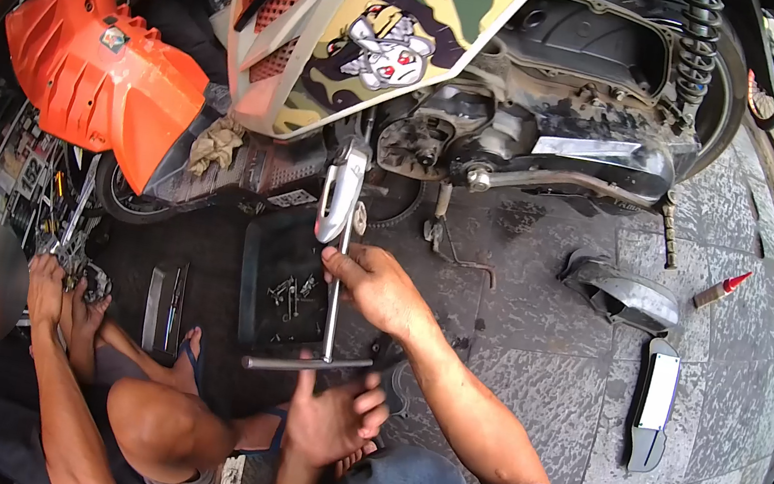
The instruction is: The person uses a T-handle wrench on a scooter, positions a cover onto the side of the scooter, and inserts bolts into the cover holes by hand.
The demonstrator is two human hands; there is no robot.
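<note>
One wrench (331, 319) (right hand (374, 289) gripping), scooter (563, 153)

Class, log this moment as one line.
right hand: grips T-handle wrench | left hand: open near crossbar | tray: holds loose fasteners

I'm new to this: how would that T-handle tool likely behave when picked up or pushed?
The T-handle tool should feel stiff, since its shaft runs straight and looks metallic. It may be heavy for its slimness if solid. Lying flat, it probably won't roll far, as its crossbar juts out both sides.
</note>
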